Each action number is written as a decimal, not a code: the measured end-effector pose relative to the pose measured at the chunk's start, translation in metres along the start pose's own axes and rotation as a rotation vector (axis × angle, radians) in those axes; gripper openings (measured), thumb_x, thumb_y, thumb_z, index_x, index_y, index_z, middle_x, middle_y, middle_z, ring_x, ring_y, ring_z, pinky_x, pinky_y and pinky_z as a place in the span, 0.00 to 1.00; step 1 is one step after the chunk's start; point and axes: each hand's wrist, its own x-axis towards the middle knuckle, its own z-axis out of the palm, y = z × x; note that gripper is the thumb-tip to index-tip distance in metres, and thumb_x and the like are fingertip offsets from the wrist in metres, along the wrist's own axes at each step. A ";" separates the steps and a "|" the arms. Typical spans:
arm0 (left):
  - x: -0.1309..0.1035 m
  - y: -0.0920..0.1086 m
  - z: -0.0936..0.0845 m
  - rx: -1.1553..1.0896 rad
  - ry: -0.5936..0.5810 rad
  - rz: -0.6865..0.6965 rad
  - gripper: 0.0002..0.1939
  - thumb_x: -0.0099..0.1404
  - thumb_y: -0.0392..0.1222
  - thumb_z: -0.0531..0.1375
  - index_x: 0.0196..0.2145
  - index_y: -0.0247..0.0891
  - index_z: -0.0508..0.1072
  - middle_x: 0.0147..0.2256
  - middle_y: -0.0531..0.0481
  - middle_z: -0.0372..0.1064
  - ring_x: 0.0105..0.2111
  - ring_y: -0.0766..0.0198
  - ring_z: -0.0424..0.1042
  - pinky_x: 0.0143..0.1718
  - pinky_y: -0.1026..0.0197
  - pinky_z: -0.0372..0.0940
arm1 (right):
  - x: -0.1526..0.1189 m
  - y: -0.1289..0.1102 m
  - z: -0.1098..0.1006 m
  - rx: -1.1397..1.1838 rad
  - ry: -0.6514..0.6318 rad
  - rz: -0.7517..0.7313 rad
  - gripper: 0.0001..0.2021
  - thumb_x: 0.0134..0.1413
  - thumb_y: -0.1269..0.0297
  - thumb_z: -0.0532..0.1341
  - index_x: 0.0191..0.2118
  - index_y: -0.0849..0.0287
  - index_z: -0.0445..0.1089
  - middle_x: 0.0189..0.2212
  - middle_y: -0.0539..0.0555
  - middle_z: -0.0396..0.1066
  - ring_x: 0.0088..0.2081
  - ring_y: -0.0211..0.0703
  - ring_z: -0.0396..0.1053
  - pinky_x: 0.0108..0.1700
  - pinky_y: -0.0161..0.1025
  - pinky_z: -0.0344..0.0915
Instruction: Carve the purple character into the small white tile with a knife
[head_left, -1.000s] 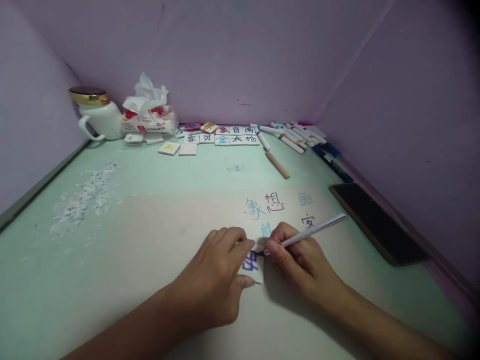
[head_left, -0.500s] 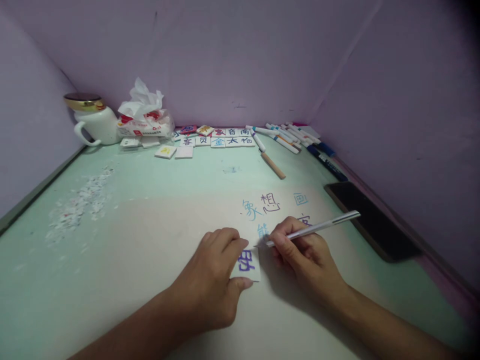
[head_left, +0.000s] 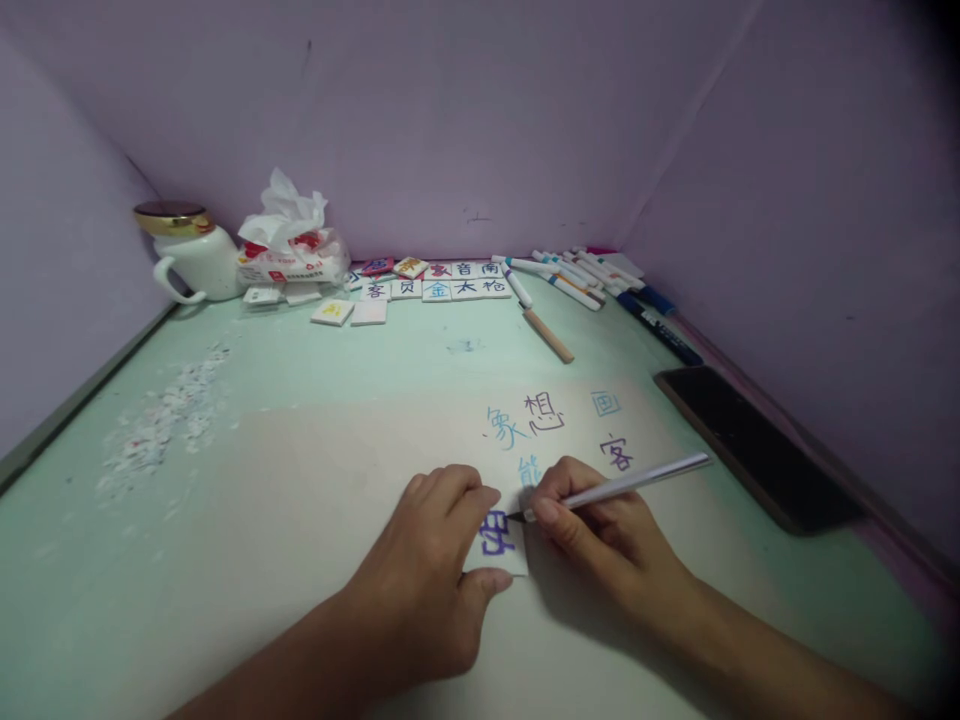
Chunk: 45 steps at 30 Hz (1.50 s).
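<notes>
A small white square tile [head_left: 517, 558] with a purple written character lies on the pale sheet near the front middle. My left hand [head_left: 431, 560] pinches its upper and lower edges between fingers and thumb, covering its left part. In my right hand [head_left: 592, 525] is a slim silver pen-like knife [head_left: 637, 480], gripped like a pencil. Its dark pointed tip touches or hovers just over the tile beside the purple strokes; which of the two I cannot tell. Blue and purple characters [head_left: 542, 412] are written on the sheet beyond my hands.
A black phone [head_left: 739, 440] lies at the right. Markers [head_left: 574, 285], a wooden-handled tool [head_left: 549, 334] and lettered tiles [head_left: 465, 289] sit at the back. White shavings [head_left: 169, 415] are scattered left, before a white mug [head_left: 202, 265] and tissue pack [head_left: 292, 262].
The tool's tip has moved from the tile's upper edge down onto the area by the purple strokes. My right hand has shifted slightly, and the whole view has tilted a little.
</notes>
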 end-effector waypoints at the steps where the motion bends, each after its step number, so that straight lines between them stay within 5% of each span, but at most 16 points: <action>1: 0.000 0.000 0.000 0.001 0.001 0.000 0.20 0.56 0.33 0.58 0.47 0.34 0.62 0.46 0.39 0.60 0.44 0.52 0.62 0.45 0.47 0.63 | 0.000 0.000 0.000 -0.003 -0.008 -0.002 0.10 0.61 0.64 0.53 0.28 0.57 0.61 0.22 0.46 0.57 0.24 0.35 0.56 0.24 0.34 0.53; 10: -0.001 0.000 0.002 -0.001 0.026 0.008 0.21 0.55 0.33 0.58 0.48 0.34 0.62 0.45 0.40 0.60 0.43 0.52 0.62 0.44 0.47 0.63 | -0.001 0.002 0.001 0.119 -0.027 0.056 0.11 0.61 0.61 0.54 0.28 0.58 0.60 0.19 0.45 0.57 0.21 0.33 0.54 0.22 0.33 0.50; 24: 0.001 -0.001 0.000 0.025 0.104 -0.028 0.21 0.59 0.32 0.55 0.51 0.32 0.61 0.47 0.38 0.60 0.46 0.53 0.63 0.45 0.50 0.65 | 0.006 0.001 -0.005 0.348 0.134 0.295 0.14 0.55 0.51 0.59 0.31 0.58 0.64 0.17 0.44 0.57 0.18 0.31 0.54 0.19 0.30 0.50; 31: 0.002 -0.006 -0.006 -0.038 0.041 0.070 0.23 0.60 0.27 0.48 0.52 0.39 0.63 0.53 0.40 0.60 0.52 0.53 0.60 0.51 0.46 0.61 | 0.007 0.004 -0.006 0.412 0.155 0.316 0.16 0.55 0.49 0.59 0.31 0.58 0.63 0.18 0.44 0.58 0.18 0.31 0.54 0.19 0.30 0.50; 38: 0.004 0.005 0.001 0.194 0.059 -0.109 0.34 0.53 0.45 0.63 0.55 0.31 0.58 0.50 0.33 0.60 0.50 0.42 0.59 0.49 0.37 0.57 | 0.008 0.001 -0.004 0.423 0.192 0.321 0.17 0.53 0.49 0.61 0.29 0.58 0.62 0.17 0.44 0.58 0.17 0.32 0.53 0.18 0.31 0.49; 45: 0.006 0.007 -0.005 0.109 0.030 -0.070 0.31 0.50 0.30 0.54 0.53 0.35 0.58 0.48 0.39 0.63 0.49 0.49 0.61 0.51 0.41 0.56 | 0.008 0.005 -0.004 0.384 0.192 0.294 0.15 0.55 0.51 0.60 0.31 0.59 0.63 0.17 0.45 0.59 0.18 0.32 0.54 0.19 0.30 0.49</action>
